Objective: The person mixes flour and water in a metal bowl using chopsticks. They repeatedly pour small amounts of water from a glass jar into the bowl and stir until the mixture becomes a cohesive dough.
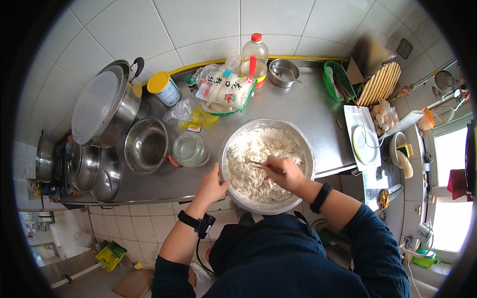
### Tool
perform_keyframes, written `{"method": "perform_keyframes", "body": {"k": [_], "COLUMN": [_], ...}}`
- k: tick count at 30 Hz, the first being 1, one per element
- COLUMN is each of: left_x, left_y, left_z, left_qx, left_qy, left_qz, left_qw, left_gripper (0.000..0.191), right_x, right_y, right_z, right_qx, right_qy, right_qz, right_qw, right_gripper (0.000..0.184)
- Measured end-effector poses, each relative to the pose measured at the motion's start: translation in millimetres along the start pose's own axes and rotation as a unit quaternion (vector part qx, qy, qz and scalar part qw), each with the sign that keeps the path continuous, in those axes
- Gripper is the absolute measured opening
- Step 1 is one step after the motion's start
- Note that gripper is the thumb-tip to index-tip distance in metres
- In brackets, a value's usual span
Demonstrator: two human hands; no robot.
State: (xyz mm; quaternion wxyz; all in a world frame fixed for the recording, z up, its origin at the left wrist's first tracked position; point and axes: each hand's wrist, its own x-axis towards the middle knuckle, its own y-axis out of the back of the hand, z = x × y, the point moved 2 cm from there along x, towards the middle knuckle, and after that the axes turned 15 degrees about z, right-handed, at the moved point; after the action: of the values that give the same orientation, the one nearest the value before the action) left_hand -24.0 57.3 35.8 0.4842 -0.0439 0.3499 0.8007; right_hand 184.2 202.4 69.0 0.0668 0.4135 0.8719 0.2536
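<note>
A large metal mixing bowl (312, 158) stands at the counter's front edge before me. Inside it lies shaggy, lumpy flour dough (257, 182), with dry flour clinging around the walls. My right hand (285, 173) is over the bowl, closed around thin chopsticks (254, 162) whose tips go into the dough. Whether one or two sticks are held is hard to see. My left hand (213, 188) holds the bowl's left rim, its thumb near the edge and the fingers along the outside. To the left of the bowl is a glass jar (190, 149) of clear liquid.
Left are an empty steel basin (146, 146) and a big lidded pot (108, 108). Behind the bowl stand a yellow-lidded can (164, 88), a printed plastic bag (229, 93), an oil bottle (255, 59) and a small steel bowl (284, 73). White plates (365, 143) lie right.
</note>
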Motion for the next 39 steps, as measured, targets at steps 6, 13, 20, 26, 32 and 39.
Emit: {"method": "perform_keyframes", "body": {"k": [6,13,20,26,32,39], "left_x": [-1.0,3.7,3.7,2.6,2.5,3.2], "left_y": [-0.8,-1.8,-1.6,-1.3,-2.5,-5.5], "left_z": [0.0,-2.3,-0.8,1.1,-1.9,-8.3], "left_qx": [-0.042,-0.033,-0.015,-0.014,-0.027,-0.036], "left_qy": [0.010,0.005,0.001,-0.002,-0.019,-0.030], "left_qz": [0.009,0.005,0.009,0.004,0.003,0.011], "left_qw": [0.999,0.999,1.000,1.000,0.999,0.999], "left_gripper": [0.078,0.078,0.081,0.081,0.079,0.078], "right_x": [7.5,-3.1,15.4,9.9,-10.9,-14.3], "right_y": [52.7,115.2,75.2,25.8,48.2,12.8], "right_z": [18.5,-23.5,51.8,35.7,-50.1,-53.3], "right_qx": [0.056,0.062,0.146,0.144,0.012,-0.023], "right_qy": [-0.110,-0.130,-0.231,-0.191,-0.066,0.122], "right_qz": [0.125,0.134,0.208,0.117,-0.004,-0.049], "right_qw": [0.984,0.980,0.939,0.964,0.998,0.991], "right_gripper": [0.008,0.011,0.015,0.011,0.008,0.009]}}
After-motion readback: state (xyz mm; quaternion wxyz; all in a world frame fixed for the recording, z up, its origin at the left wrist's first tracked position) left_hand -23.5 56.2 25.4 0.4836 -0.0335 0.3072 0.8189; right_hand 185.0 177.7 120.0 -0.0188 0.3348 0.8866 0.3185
